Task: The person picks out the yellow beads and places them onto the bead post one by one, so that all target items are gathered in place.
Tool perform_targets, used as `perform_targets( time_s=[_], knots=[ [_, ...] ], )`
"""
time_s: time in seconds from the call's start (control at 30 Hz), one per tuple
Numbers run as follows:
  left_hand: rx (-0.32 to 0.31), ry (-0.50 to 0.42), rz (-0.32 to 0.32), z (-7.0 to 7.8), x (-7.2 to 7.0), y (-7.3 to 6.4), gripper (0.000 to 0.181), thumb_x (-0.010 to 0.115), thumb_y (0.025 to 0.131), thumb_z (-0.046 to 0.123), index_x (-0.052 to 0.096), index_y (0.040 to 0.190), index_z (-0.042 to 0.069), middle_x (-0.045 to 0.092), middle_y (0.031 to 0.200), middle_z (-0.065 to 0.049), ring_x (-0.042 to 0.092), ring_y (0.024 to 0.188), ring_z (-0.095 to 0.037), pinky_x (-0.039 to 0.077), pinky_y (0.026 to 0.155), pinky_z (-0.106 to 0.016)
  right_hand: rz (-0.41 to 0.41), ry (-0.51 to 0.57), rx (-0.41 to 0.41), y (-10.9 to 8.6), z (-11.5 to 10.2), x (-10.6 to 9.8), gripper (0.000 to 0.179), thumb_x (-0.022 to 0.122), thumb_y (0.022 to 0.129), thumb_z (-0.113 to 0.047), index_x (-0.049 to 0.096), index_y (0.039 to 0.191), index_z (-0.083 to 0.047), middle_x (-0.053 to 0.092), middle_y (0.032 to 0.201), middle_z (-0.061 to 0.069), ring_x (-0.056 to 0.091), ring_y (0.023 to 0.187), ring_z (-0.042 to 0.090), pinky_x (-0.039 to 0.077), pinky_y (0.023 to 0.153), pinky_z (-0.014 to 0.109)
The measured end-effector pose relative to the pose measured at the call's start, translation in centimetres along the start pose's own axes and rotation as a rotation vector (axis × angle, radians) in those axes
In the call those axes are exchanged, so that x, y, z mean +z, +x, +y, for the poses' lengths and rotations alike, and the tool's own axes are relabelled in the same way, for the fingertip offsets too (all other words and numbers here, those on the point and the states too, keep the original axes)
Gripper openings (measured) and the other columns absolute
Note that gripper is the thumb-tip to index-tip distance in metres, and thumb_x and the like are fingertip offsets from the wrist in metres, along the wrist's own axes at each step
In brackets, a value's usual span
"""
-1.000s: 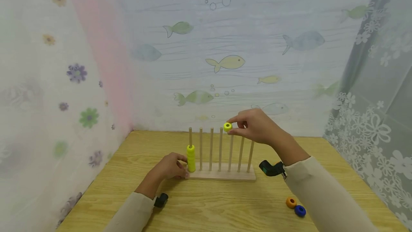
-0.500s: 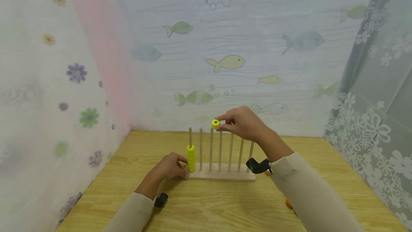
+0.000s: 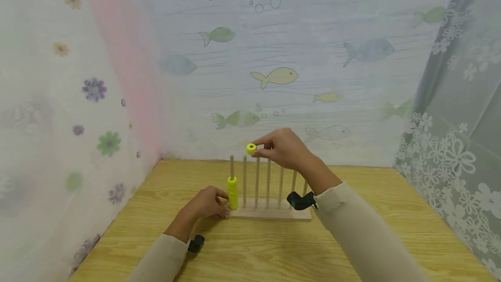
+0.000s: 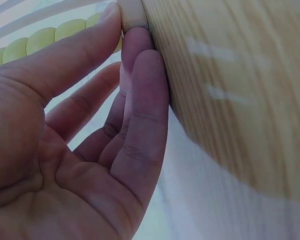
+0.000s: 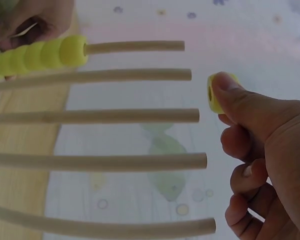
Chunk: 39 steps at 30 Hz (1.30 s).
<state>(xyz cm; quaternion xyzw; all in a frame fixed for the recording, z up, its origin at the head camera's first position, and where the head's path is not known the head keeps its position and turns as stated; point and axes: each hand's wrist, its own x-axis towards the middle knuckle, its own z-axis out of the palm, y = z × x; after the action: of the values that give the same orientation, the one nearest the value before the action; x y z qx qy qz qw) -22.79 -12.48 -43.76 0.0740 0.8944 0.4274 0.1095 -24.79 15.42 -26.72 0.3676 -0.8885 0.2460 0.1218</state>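
Note:
A yellow bead (image 3: 252,148) is pinched between the thumb and index finger of my right hand (image 3: 287,149). It is held above the peg tops, near the second and third pegs from the left, and the right wrist view shows it apart from the peg ends. The wooden peg stand (image 3: 270,215) has several upright pegs in a row. A stack of yellow beads (image 3: 232,193) fills the lower part of the leftmost peg (image 5: 140,46), whose top is bare. My left hand (image 3: 205,202) grips the left end of the base (image 4: 134,14) with thumb and fingers, beside the stack.
The stand rests on a wood-grain table (image 3: 250,247). Behind it hangs a fish-patterned curtain (image 3: 274,77), with a flowered one (image 3: 108,143) along the left. Black wrist cameras hang under both wrists, the right one (image 3: 300,201) in front of the right-hand pegs.
My right hand has carried the yellow bead leftward over the peg tops. Its sleeve now covers the orange and blue beads seen earlier on the table. The left hand stays put.

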Motion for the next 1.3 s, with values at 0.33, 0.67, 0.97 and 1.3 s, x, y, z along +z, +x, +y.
perform_targets(
  time_s=[0.33,0.67,0.97,1.3],
  knots=[
    [-0.016,-0.007,-0.013,0.0,-0.1,0.0,0.058,0.089,0.082,0.011,0.067,0.135,0.0,0.074,0.093,-0.007,0.073,0.074,-0.019,0.063,0.069,-0.035,-0.004,0.025,-0.009,1.3,-1.2,1.2,0.031,0.078,0.093,-0.039,0.081,0.119,-0.022,0.063,0.061,-0.005,0.044,0.052,0.012,0.036,0.05,0.026],
    [-0.007,0.002,-0.014,0.0,-0.1,0.0,0.057,0.088,0.083,0.01,0.066,0.135,-0.002,0.074,0.095,-0.008,0.072,0.075,-0.018,0.063,0.069,-0.035,-0.033,0.04,0.029,1.8,-2.1,2.2,0.032,0.076,0.095,-0.04,0.08,0.121,-0.023,0.064,0.061,-0.003,0.044,0.051,0.012,0.035,0.05,0.025],
    [0.01,0.007,-0.015,-0.2,-0.2,0.1,0.057,0.088,0.083,0.012,0.068,0.134,-0.001,0.074,0.096,-0.008,0.072,0.075,-0.019,0.063,0.069,-0.036,-0.044,0.044,0.038,2.1,-2.2,3.1,0.03,0.074,0.097,-0.04,0.08,0.121,-0.023,0.064,0.06,-0.008,0.044,0.05,0.011,0.036,0.049,0.025],
    [0.003,-0.003,-0.024,-0.5,-0.3,0.4,0.057,0.089,0.082,0.012,0.068,0.134,0.0,0.074,0.1,-0.009,0.073,0.075,-0.02,0.063,0.07,-0.037,-0.037,-0.018,0.021,2.4,-2.3,3.5,0.031,0.076,0.095,-0.042,0.08,0.12,-0.025,0.06,0.058,-0.006,0.045,0.052,0.011,0.037,0.05,0.026]
  ],
)
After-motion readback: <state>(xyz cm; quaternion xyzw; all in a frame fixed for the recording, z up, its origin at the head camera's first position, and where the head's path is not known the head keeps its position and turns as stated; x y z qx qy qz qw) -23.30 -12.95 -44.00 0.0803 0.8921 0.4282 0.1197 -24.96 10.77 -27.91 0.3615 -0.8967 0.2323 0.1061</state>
